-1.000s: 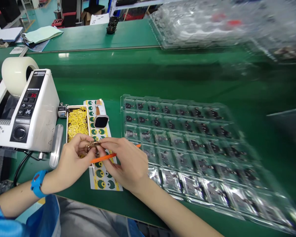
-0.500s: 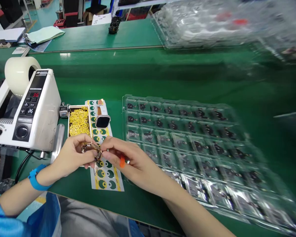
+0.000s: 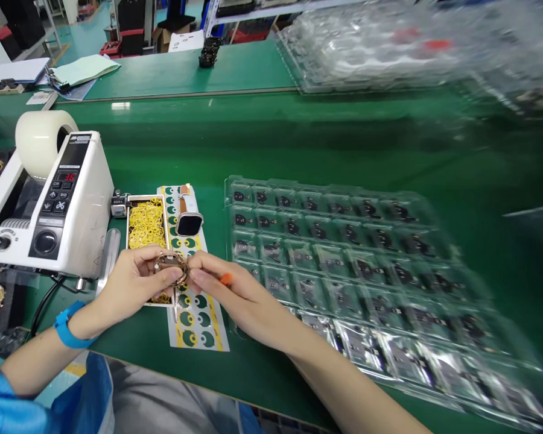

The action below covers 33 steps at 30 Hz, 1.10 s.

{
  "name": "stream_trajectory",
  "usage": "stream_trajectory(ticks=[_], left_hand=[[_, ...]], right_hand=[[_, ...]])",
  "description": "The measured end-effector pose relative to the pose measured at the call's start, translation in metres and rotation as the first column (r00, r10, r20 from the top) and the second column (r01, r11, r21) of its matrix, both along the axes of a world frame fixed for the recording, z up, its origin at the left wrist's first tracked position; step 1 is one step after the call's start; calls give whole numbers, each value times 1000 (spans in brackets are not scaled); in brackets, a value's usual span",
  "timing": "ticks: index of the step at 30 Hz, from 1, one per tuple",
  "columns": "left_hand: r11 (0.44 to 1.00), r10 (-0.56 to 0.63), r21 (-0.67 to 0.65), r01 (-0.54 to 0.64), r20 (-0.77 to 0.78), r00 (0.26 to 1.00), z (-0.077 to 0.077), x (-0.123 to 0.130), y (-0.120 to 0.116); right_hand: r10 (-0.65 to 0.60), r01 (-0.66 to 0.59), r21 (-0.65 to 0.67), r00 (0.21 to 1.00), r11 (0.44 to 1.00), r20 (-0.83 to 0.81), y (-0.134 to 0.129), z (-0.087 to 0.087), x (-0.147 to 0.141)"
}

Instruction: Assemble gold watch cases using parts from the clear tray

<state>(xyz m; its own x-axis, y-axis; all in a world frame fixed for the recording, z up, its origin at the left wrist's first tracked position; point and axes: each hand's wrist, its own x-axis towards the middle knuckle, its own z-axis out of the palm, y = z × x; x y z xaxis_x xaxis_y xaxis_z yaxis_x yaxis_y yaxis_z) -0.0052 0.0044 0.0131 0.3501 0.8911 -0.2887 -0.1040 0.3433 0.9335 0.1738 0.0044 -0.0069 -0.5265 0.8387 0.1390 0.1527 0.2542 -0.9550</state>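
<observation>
— Since a moment earlier, what moved?
— Both hands lifted the ring (image 3: pixel 171 266) slightly; it turned face-up.
— Who held it?
— Left hand (image 3: pixel 133 283) pinched its left edge; right hand (image 3: pixel 235 295) pinched its right edge, orange stick (image 3: pixel 226 278) tucked inside, above the sticker sheet (image 3: pixel 199 325).

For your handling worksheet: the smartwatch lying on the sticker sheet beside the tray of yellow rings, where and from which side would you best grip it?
Probably by the two long edges of the dark watch body, coming straight down. It lies face up on the sticker sheet, and the tray of yellow rings crowds its left, so pinching its sides spares the glass; the strap looks floppy.
</observation>
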Motion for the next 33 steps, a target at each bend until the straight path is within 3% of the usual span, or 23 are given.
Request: stream_trajectory(ticks=[3,6,10,14,16,20,24,26,28,29,31,32,33], left_hand=[[998,32,50,-31,-17,999,-5,0,0],[973,128,205,-107,-88,988,-11,0,0],[853,250,511,-108,-218,943,-19,-3,3],[727,323,685,-47,-280,904,-24,-6,6],[626,388,780,-9,-302,871,-26,-7,3],[361,508,918,163,-340,792,-32,-5,-6],[169,641,918,359,-379,667,-37,0,-15],[114,710,888,445,-386,589,-39,1,-23],[158,693,890,428,-409,594,-40,-1,-36],[241,639,908,343,-414,648,-40,-3,-45],[505,550,861,-57,-270,790,-40,-12,-64],[617,561,730,-295,-144,815,-39,-19,-73],[674,607,552,-491,-36,794,-38,-28,-81]], right_hand=[[-25,24,-37,1000,999,-9,0,-1,-2],[-151,148,-113,988,983,-19,0,-1,-4],[-344,322,-282,938,904,-33,-2,0,-3],[-358,300,-411,931,861,-69,-4,0,-5],[-336,263,-437,937,860,-96,-6,-1,-9],[-293,184,-474,941,861,-168,-13,-5,-18],[-280,92,-594,932,799,-232,-19,-11,-18],[-280,58,-639,927,767,-251,-19,-13,-15],[-285,44,-676,926,735,-249,-18,-15,-10],[-286,46,-689,928,723,-238,-16,-17,-7],[-300,74,-703,932,707,-203,-11,-21,-2],[-323,105,-706,929,701,-182,-8,-23,-1],[-348,137,-708,923,693,-162,-5,-24,0]])
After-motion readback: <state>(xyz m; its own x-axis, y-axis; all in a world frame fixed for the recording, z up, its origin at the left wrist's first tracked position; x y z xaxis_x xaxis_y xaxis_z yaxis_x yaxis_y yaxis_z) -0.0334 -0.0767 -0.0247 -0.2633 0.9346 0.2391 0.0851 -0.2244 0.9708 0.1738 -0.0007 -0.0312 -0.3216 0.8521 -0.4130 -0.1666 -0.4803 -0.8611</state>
